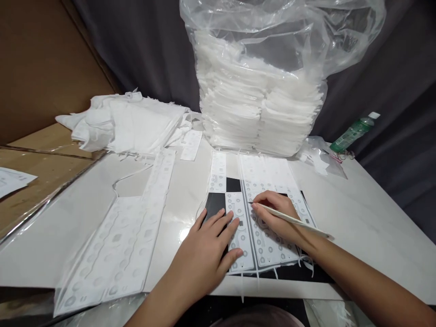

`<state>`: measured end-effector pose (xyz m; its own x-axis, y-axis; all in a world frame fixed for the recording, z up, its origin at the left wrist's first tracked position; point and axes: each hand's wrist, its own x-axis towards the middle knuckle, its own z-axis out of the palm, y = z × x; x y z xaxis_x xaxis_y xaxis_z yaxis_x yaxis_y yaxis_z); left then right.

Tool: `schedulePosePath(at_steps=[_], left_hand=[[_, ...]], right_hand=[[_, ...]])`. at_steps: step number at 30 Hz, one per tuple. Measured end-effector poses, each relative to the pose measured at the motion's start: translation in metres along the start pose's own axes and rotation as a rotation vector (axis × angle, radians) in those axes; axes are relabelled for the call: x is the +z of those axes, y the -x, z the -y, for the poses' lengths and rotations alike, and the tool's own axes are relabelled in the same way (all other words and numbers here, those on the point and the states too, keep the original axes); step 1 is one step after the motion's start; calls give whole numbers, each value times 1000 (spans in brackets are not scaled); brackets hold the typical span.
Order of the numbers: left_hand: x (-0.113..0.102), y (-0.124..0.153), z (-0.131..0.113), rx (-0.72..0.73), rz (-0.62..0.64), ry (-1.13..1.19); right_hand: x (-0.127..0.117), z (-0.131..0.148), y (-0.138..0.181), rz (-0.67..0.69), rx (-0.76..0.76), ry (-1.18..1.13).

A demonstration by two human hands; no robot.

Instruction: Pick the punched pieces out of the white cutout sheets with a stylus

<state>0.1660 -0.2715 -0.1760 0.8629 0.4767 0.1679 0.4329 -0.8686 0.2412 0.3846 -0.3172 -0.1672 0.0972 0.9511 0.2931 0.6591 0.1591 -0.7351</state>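
My left hand (213,240) lies with fingers spread on a narrow white panel (243,247) printed with grey circles, and partly on the black mat (215,203) under it. My right hand (277,215) pinches a slim white pen-like tool (299,221). Its dark tip is at the left edge of a wider panel (272,250) with the same circles, near the grey strip between the two panels. Whether the tip touches the panel I cannot tell. Above the wider panel continues a paler sheet (267,170), and loose white threads (275,273) hang at the lower edge.
Long printed white sheets (116,245) lie at the left, overhanging the front edge. Behind stand a crumpled white fabric pile (136,120) and tall stacks of white sheets (235,109) in a clear plastic bag (282,22). A green bottle (352,134) leans at the right; cardboard (37,145) is at left.
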Motion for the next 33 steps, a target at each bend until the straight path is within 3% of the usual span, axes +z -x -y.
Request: schedulePosePath(at_steps=[4, 12, 17, 24, 33], left_hand=[[6, -1, -8, 5, -47, -4], [6, 1, -4, 3, -71, 73], [7, -2, -1, -22, -52, 134], [14, -1, 3, -34, -49, 193], [15, 2, 3, -29, -76, 186]], right_hand=[[5, 16, 9, 95, 208, -121], [-1, 1, -23, 142, 336, -195], [6, -5, -48, 192, 221, -250], [26, -15, -54, 273, 128, -155], [18, -1, -64, 387, 33, 53]])
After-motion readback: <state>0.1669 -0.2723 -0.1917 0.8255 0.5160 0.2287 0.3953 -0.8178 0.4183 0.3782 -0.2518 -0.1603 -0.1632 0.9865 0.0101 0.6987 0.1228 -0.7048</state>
